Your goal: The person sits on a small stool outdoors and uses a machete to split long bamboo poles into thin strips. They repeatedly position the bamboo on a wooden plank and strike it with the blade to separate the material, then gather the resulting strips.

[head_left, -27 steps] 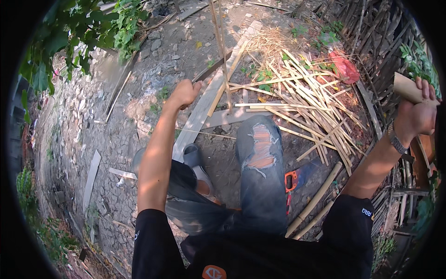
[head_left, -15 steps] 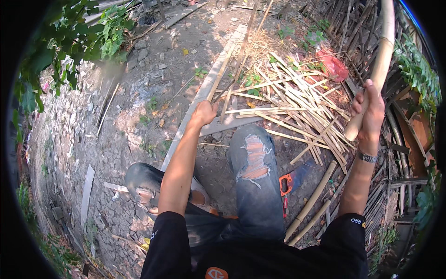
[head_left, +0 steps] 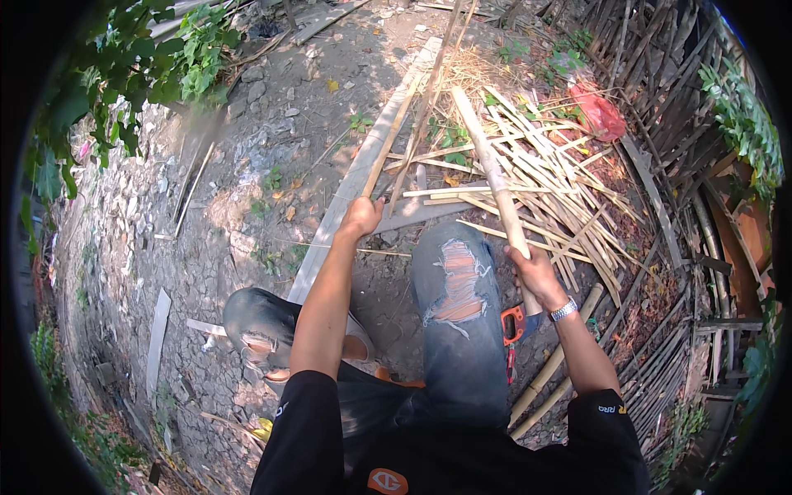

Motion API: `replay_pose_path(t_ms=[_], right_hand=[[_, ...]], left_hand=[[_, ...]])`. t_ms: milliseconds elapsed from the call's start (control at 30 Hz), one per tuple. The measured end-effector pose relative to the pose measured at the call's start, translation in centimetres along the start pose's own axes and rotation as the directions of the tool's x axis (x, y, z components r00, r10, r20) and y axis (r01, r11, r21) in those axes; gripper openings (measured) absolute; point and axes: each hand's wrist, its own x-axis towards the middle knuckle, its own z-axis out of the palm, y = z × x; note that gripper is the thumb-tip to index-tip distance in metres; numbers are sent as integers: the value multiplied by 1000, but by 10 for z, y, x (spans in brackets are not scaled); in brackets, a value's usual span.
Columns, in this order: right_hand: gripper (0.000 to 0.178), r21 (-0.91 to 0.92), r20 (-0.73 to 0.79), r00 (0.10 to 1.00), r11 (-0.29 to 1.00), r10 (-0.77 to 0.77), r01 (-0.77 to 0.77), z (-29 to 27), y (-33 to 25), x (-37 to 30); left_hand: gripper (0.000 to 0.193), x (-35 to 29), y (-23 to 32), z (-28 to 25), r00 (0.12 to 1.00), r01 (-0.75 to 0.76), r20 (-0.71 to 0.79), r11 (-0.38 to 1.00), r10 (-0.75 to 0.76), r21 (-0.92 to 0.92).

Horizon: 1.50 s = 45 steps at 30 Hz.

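Note:
My right hand (head_left: 538, 276) is closed round a pale bamboo pole (head_left: 493, 173), near its lower end. The pole slants away from me, its far end over the near edge of a pile of split bamboo strips (head_left: 553, 194). My left hand (head_left: 361, 216) is closed on the near end of a long bamboo strip (head_left: 392, 136), which runs away from me along a grey wooden plank (head_left: 346, 198). A darker, thin stick (head_left: 421, 120) stands tilted just right of that strip. Beside my right knee, under the pole's lower end, lies a saw with an orange handle (head_left: 513, 324).
Two bamboo poles (head_left: 549, 379) lie on the ground at my right. A red plastic bag (head_left: 598, 111) lies beyond the pile. Stacked sticks and a wooden fence (head_left: 652, 99) line the right side. Leafy branches (head_left: 107, 82) hang at the upper left, above cracked, stony ground.
My right hand has brought the bamboo pole from the far right leftward, in front of my right knee, and lowered it. My left hand has moved slightly nearer to me.

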Motion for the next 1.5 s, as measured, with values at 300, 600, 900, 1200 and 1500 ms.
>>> replay_pose_path(t_ms=[300, 600, 900, 1200, 1500], right_hand=[[36, 319, -729, 527, 463, -438, 827, -22, -120, 8], [36, -60, 113, 994, 998, -3, 10, 31, 34, 30], [26, 268, -490, 703, 679, -515, 684, 18, -57, 37], [36, -454, 35, 997, 890, 65, -42, 19, 75, 31], [56, -849, -26, 999, 529, -25, -9, -15, 124, 11]], left_hand=[[59, 9, -2, 1, 1000, -20, -6, 1000, 20, -14], [63, 2, -89, 5, 997, 74, 35, 996, -72, -55], [64, -10, -116, 17, 984, 179, 65, 960, -169, -216], [62, -21, -110, 37, 991, 132, -13, 982, -135, -137], [56, -27, -72, 56, 999, 48, 12, 997, -49, 64]])
